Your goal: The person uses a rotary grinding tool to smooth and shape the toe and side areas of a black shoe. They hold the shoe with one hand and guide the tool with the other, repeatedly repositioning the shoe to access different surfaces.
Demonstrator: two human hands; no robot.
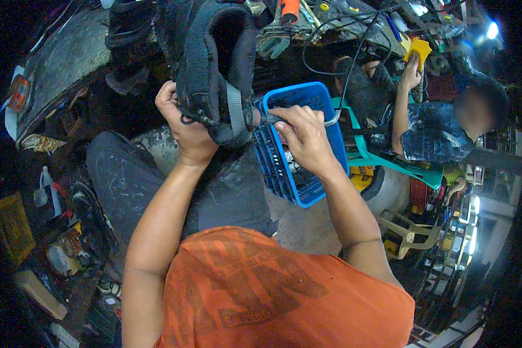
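Note:
A large black shoe [206, 81] is held up in front of me, its opening at the top and a grey ribbed strip along its lower right side. My left hand [191, 136] is closed on its lower left edge, with some fingers hidden behind it. In my right hand [307, 136] is a slim rotary tool handpiece [271, 119], gripped between thumb and fingers. Its round tip meets the shoe's right side, beside the grey strip. From the tool's back end a spring-sleeved cable [333, 120] curves upward.
Below my right hand stands a blue plastic basket [298, 90] with things inside. A cluttered bench [69, 64] runs along the far left. At right, another person's hand [410, 75] holds a yellow piece [418, 53] near a green chair [409, 168]. A beige chair [409, 235] stands nearer.

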